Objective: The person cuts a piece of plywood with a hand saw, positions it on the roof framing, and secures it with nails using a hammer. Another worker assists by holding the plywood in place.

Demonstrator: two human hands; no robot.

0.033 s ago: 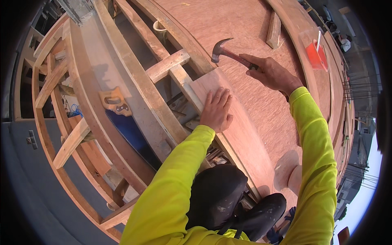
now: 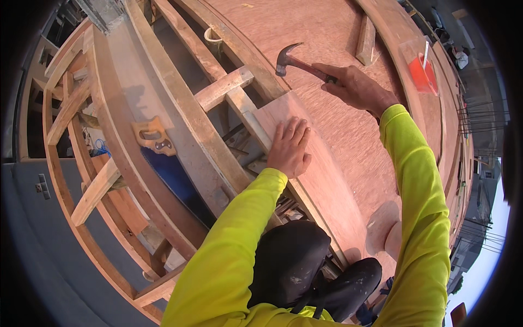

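Note:
My right hand (image 2: pixel 357 87) is wrapped round the handle of a claw hammer (image 2: pixel 294 61), raised above the plywood with its head toward the left. Flat on a strip of plywood (image 2: pixel 327 174) lies my left hand (image 2: pixel 290 147), fingers slightly spread, near the strip's far end. The strip rests along a wooden frame beam (image 2: pixel 245 113) at the edge of the large plywood sheet (image 2: pixel 348 147). I cannot make out any nail under the hammer.
A handsaw (image 2: pixel 171 169) with a wooden handle lies on a board to the left. Gaps open between the frame beams beside my left hand. A loose wood block (image 2: pixel 365 41) and an orange container (image 2: pixel 423 74) sit at the far right.
The hammer and my right hand have shifted slightly up and to the left. My left hand stays in place on the plywood strip.

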